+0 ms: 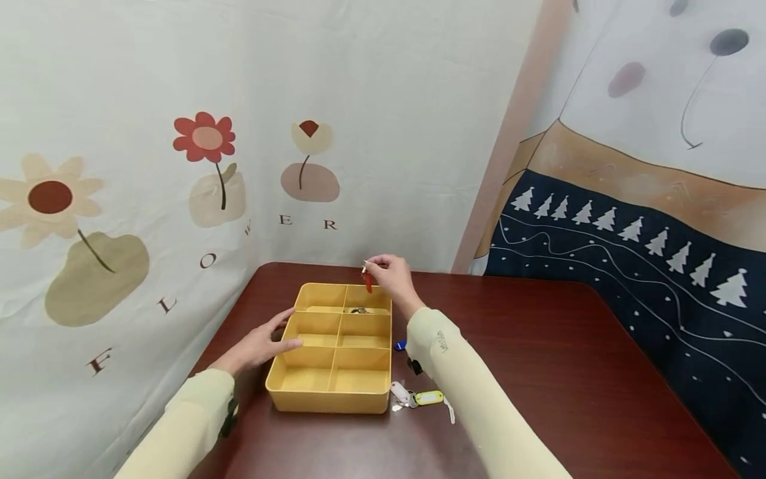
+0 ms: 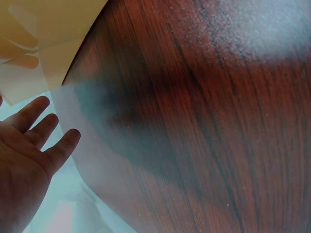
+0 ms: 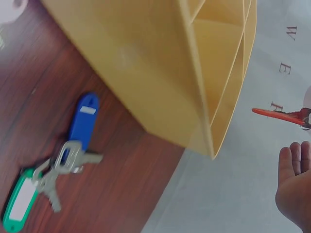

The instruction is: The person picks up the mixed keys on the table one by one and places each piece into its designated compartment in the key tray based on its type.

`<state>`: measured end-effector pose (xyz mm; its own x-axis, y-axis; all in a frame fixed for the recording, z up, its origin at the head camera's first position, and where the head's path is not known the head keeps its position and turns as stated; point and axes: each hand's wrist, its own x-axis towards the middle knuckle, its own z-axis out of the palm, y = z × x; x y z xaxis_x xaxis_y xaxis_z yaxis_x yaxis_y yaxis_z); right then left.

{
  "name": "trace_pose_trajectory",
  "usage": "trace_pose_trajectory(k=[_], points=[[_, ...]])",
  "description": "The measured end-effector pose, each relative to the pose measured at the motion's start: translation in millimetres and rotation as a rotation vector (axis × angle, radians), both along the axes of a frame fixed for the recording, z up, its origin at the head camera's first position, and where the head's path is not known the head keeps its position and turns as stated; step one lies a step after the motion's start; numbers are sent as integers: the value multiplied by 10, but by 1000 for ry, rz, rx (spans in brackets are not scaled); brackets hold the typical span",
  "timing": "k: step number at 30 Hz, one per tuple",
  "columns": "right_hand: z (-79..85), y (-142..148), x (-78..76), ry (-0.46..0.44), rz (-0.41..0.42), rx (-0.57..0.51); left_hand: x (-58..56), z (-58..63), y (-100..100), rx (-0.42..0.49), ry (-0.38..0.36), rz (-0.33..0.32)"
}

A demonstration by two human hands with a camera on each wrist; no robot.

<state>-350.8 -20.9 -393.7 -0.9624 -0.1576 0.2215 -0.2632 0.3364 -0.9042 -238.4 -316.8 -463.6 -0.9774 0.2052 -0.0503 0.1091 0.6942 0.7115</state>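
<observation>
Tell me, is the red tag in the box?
Out: the right hand holds the red tag; the right wrist view shows it clear of the box.

The left forearm point(image 1: 191, 416) angles forward and inward, the left hand point(image 1: 257, 344) with thumb and straight fingers spread apart. The right arm point(image 1: 473, 379) reaches farther forward, the right hand point(image 1: 392, 276) raised, thumb and fingers meeting in a pinch.

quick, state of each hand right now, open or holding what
Left hand: open, resting at the left side of the yellow tray.
Right hand: holding a red key tag.
</observation>
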Motion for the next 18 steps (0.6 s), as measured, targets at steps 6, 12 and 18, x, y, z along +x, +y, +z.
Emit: trace_pose_trajectory(k=[6, 12, 18], points=[[11, -230, 4, -13, 18, -36, 5, -7, -20, -15, -2, 4], [-17, -375, 21, -5, 28, -36, 5, -23, -27, -29, -8, 0], [-18, -479, 21, 21, 29, 1, -32, -29, -5, -18, -7, -2]])
